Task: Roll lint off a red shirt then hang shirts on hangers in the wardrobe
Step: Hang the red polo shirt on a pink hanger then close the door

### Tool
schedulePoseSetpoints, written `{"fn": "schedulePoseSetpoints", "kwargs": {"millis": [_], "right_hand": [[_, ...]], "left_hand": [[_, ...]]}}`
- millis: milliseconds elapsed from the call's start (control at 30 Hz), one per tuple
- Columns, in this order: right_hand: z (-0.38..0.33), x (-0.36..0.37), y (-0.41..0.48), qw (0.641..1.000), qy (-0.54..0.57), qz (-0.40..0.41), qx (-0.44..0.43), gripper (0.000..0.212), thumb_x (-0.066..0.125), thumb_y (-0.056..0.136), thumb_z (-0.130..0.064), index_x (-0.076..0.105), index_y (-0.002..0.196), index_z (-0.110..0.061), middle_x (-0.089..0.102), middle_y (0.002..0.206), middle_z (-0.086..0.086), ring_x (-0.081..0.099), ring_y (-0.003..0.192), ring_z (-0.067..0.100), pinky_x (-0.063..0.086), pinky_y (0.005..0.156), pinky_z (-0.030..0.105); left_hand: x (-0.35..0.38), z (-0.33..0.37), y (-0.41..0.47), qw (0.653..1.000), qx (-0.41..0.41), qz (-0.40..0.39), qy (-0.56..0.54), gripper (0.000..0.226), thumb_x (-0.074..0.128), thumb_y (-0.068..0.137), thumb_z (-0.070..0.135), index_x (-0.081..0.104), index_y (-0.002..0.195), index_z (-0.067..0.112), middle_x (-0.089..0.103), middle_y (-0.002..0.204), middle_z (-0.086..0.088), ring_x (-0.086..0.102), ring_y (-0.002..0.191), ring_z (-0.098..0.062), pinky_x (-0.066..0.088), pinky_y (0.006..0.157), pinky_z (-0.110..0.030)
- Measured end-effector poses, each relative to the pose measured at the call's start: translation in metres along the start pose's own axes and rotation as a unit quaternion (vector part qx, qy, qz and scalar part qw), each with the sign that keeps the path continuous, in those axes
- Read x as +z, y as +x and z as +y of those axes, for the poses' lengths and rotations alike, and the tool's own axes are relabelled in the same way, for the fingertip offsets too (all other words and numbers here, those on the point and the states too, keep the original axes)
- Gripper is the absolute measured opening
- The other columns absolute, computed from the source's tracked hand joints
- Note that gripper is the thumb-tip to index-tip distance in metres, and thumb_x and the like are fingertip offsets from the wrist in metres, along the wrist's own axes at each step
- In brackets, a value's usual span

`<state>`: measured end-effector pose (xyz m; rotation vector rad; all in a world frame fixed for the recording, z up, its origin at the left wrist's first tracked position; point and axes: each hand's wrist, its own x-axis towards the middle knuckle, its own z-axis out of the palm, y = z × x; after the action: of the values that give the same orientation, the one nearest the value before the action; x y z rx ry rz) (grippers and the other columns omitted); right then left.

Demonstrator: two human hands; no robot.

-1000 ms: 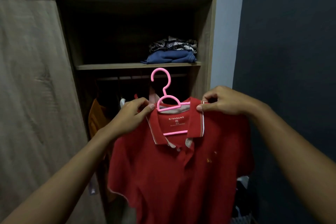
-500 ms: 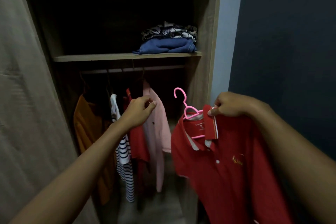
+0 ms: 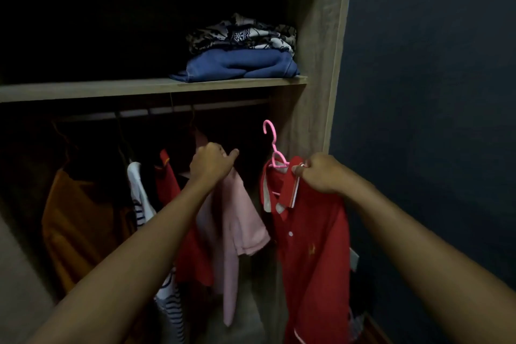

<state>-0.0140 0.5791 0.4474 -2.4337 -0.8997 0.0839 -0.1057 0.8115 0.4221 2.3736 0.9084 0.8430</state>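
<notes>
A red polo shirt (image 3: 312,248) hangs on a pink hanger (image 3: 272,145), its hook pointing up below the wardrobe rail (image 3: 178,112). My right hand (image 3: 321,173) is shut on the shirt's collar at the hanger's shoulder, just right of the rail's free end. My left hand (image 3: 213,163) is closed against the top of a hanging pink shirt (image 3: 237,232), with the thumb sticking out to the right. Whether it grips the fabric or only pushes it I cannot tell.
On the rail hang an orange garment (image 3: 75,226), a striped shirt (image 3: 142,204) and another red shirt (image 3: 170,184). Folded clothes (image 3: 240,61) lie on the shelf (image 3: 111,88) above. The wardrobe's side panel (image 3: 315,64) and a dark wall (image 3: 432,120) stand to the right.
The view has come closer to the wardrobe. My left hand let go of the red shirt and went to the pink shirt; my right hand carries the shirt on its hanger towards the rail.
</notes>
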Motion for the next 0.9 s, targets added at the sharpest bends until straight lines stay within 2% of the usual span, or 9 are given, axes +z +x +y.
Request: {"fn": "schedulePoseSetpoints", "kwargs": {"millis": [100,200,300,433,533,700,900], "right_hand": [[-0.009,0.017,0.023,0.999,0.033,0.021,0.015,0.043,0.056,0.099,-0.035,0.051,0.061,-0.015,0.052,0.060,0.001,0.051,0.055,0.015,0.032,0.048,0.026],[-0.020,0.032,0.046,0.997,0.057,0.056,0.020,0.041,0.055,0.099,-0.036,0.053,0.064,-0.014,0.057,0.066,0.003,0.057,0.062,0.019,0.033,0.052,0.026],[-0.034,0.049,0.066,0.993,0.064,0.096,0.014,0.039,0.054,0.100,-0.032,0.066,0.082,0.000,0.069,0.087,0.022,0.066,0.085,0.037,0.042,0.065,0.031],[-0.049,0.073,0.100,0.987,0.084,0.134,0.011,0.040,0.051,0.101,-0.031,0.066,0.103,0.007,0.068,0.111,0.030,0.063,0.106,0.044,0.048,0.082,0.039],[-0.057,0.083,0.125,0.985,0.095,0.142,0.015,0.042,0.047,0.103,-0.030,0.064,0.109,0.008,0.066,0.117,0.030,0.060,0.112,0.044,0.047,0.087,0.040],[-0.060,0.091,0.160,0.980,0.121,0.157,0.031,0.042,0.047,0.103,-0.032,0.062,0.111,0.006,0.065,0.119,0.029,0.060,0.113,0.044,0.047,0.088,0.040],[-0.052,0.093,0.189,0.982,0.137,0.115,0.052,0.042,0.048,0.102,-0.031,0.064,0.111,0.006,0.065,0.120,0.029,0.062,0.114,0.043,0.049,0.092,0.039]], "left_hand": [[0.011,-0.017,0.027,0.999,-0.042,-0.018,0.028,0.055,0.067,0.082,0.065,0.075,0.100,0.014,0.071,0.109,-0.020,0.067,0.105,-0.041,0.054,0.085,-0.041],[0.012,-0.032,0.051,0.995,-0.063,-0.038,0.065,0.060,0.071,0.080,0.059,0.071,0.115,0.011,0.068,0.120,-0.021,0.066,0.110,-0.041,0.054,0.090,-0.043],[0.010,-0.043,0.065,0.993,-0.057,-0.067,0.080,0.054,0.073,0.080,0.054,0.072,0.114,0.013,0.070,0.118,-0.016,0.068,0.105,-0.037,0.057,0.089,-0.043],[0.007,-0.056,0.071,0.989,-0.039,-0.097,0.102,0.053,0.073,0.082,0.050,0.068,0.118,0.012,0.067,0.121,-0.016,0.066,0.108,-0.037,0.056,0.091,-0.043],[0.005,-0.065,0.073,0.988,-0.019,-0.104,0.114,0.053,0.072,0.084,0.048,0.066,0.120,0.009,0.062,0.125,-0.022,0.063,0.113,-0.041,0.053,0.093,-0.043],[0.007,-0.068,0.071,0.989,-0.001,-0.108,0.101,0.046,0.073,0.084,0.041,0.067,0.113,0.005,0.065,0.118,-0.024,0.064,0.109,-0.041,0.054,0.087,-0.041],[0.010,-0.063,0.069,0.988,-0.004,-0.108,0.110,0.046,0.071,0.085,0.042,0.065,0.112,0.005,0.062,0.119,-0.024,0.062,0.110,-0.041,0.051,0.086,-0.038]]}}
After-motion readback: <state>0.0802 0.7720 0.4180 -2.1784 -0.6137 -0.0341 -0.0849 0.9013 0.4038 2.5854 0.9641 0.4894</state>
